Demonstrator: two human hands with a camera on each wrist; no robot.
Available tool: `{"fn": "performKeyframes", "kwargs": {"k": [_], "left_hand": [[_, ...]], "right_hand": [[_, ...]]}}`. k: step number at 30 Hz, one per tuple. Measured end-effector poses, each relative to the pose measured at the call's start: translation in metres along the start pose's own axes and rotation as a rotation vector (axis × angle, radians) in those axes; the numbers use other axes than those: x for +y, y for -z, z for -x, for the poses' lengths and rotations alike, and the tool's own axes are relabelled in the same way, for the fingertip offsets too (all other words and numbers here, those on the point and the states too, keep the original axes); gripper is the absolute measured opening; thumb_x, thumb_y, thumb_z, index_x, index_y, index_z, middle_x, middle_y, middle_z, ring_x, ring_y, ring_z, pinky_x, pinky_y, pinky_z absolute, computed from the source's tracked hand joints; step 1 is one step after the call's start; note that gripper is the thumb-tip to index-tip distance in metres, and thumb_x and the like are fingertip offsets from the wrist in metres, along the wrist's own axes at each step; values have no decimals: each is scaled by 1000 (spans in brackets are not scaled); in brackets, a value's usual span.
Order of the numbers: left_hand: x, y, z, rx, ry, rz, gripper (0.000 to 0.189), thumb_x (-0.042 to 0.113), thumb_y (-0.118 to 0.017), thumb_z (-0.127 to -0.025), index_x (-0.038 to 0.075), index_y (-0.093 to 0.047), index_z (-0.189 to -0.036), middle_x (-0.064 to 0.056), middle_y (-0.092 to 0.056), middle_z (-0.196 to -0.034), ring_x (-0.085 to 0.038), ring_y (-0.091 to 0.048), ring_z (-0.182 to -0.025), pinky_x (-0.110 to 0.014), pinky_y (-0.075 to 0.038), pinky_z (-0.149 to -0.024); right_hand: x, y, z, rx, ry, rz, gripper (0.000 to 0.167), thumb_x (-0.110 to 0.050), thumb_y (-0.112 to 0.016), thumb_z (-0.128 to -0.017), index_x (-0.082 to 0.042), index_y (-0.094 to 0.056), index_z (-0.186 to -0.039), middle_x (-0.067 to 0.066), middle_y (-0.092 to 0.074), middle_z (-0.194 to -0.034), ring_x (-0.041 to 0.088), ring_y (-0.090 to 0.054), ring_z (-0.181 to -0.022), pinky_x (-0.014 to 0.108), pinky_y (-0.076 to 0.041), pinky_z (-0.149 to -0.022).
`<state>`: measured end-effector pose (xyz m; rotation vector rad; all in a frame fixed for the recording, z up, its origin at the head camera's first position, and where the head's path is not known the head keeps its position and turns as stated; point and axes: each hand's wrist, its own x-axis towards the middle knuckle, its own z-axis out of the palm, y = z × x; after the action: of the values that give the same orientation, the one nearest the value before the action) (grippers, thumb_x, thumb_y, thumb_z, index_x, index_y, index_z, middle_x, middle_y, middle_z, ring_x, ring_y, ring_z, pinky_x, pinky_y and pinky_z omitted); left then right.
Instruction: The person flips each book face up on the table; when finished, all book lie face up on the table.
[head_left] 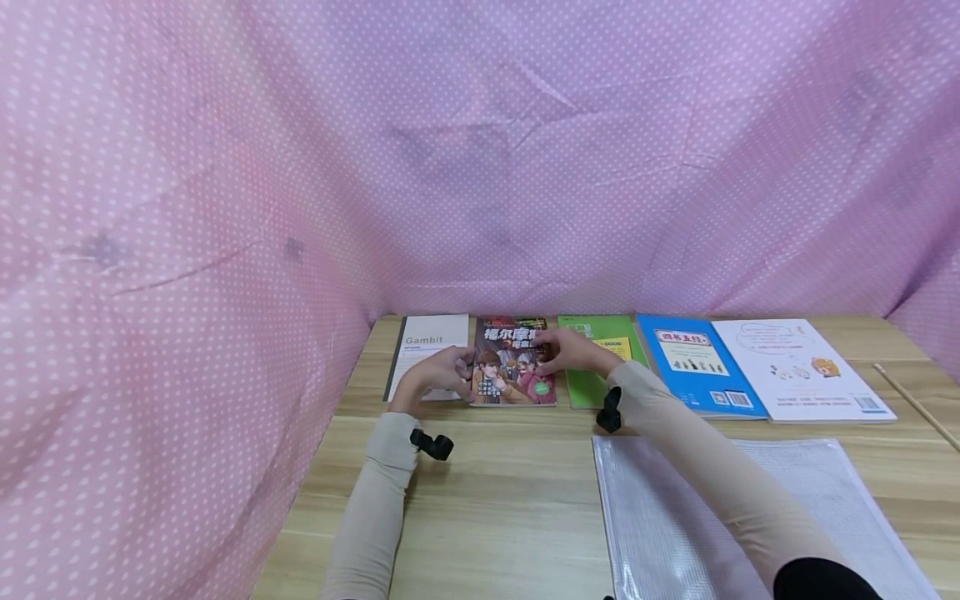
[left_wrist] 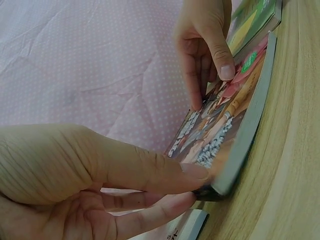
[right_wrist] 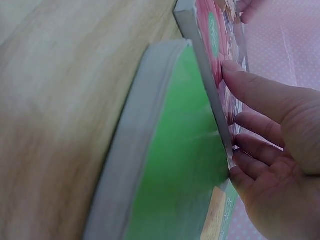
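Note:
A comic-style book [head_left: 513, 367] with a dark, colourful cover lies between both hands at the back of the table. My left hand [head_left: 444, 372] pinches its left edge, thumb [left_wrist: 192, 172] over the cover and fingers below. At the right side, my right hand [head_left: 573, 352] holds the same book, its thumb [right_wrist: 235, 75] on the cover and its fingers near the edge. In the left wrist view the book's near left corner is off the table. The white "Gambit" notebook [head_left: 420, 340] is partly under the left hand; a green book [right_wrist: 175, 150] is beside the right.
Farther right lie a blue book [head_left: 693, 367] and a white book [head_left: 806, 371]. A translucent mesh zip pouch [head_left: 675, 517] lies at the front right, beneath the right forearm. A thin stick [head_left: 915, 404] is at the right edge. Pink dotted cloth [head_left: 480, 167] hangs behind the table.

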<state>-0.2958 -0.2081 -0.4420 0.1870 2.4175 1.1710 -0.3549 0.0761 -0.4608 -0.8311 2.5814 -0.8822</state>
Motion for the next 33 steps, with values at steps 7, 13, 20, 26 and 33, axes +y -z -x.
{"fn": "performKeyframes", "kwargs": {"k": [7, 13, 20, 26, 33], "left_hand": [[0, 0, -2, -1, -11, -25, 91, -1, -86, -75, 6, -43, -154, -15, -51, -151, -30, -56, -125, -44, -51, -106], [1, 0, -1, -10, -14, -8, 90, -3, -83, -76, 6, -40, -156, -15, -48, -154, -31, -55, -128, -44, -51, -106], [3, 0, 1, -8, -13, 9, 89, -4, -80, -77, 6, -40, -156, -15, -49, -153, -31, -55, -128, -43, -51, -106], [2, 1, 1, 8, -25, -13, 86, -2, -81, -78, 4, -42, -154, -15, -52, -149, -28, -57, -121, -40, -51, -103], [11, -3, 2, 23, -112, 15, 79, 2, -76, -85, 3, -40, -155, -18, -54, -142, -29, -58, -116, -31, -56, -83]], "right_hand": [[-1, 1, 3, -8, -18, -10, 63, -18, -80, -89, 0, -55, -144, 21, -37, -161, 44, -32, -149, 59, -29, -122], [-1, 2, 2, -7, -13, 5, 62, -17, -80, -89, 0, -56, -143, 21, -38, -160, 44, -33, -149, 58, -30, -122], [-2, 2, 3, -9, -15, -4, 62, -18, -79, -90, 0, -55, -144, 22, -37, -161, 45, -32, -149, 58, -29, -122], [-3, 2, 3, -4, -19, -5, 62, -18, -78, -91, 0, -54, -145, 21, -35, -162, 44, -31, -150, 58, -30, -122], [-5, 3, 4, -5, 10, -25, 60, -15, -78, -91, 3, -54, -143, 24, -41, -158, 44, -38, -146, 56, -36, -119]]}}
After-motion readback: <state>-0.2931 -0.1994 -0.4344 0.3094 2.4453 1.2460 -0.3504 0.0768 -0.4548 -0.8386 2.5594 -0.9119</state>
